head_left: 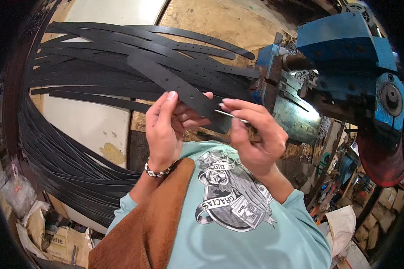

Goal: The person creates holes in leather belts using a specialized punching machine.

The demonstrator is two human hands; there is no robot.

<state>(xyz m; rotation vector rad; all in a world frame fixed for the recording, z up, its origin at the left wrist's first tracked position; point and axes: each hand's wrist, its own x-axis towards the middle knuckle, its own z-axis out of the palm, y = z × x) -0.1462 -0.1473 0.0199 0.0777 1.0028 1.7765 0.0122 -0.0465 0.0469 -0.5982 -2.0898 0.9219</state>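
Note:
A black strap (173, 83) with small holes slants across the middle of the head view, its lower end near my fingers. My left hand (166, 123), with a beaded bracelet at the wrist, grips the strap between thumb and fingers. On the other side, my right hand (256, 132) pinches a thin, shiny metal tool (230, 114). The tool's tip reaches the strap's edge; whether it enters a hole I cannot tell. Beyond my hands, several similar black straps (98, 78) lie spread over one another, some with rows of holes.
A blue machine (336, 49) with a metal cylinder stands at the right. Many black strips (72, 166) hang in a curved bundle at the left. A brown cloth (152, 224) lies over my shirt. Boxes (377, 219) and a plastic bag (19, 190) are at the sides.

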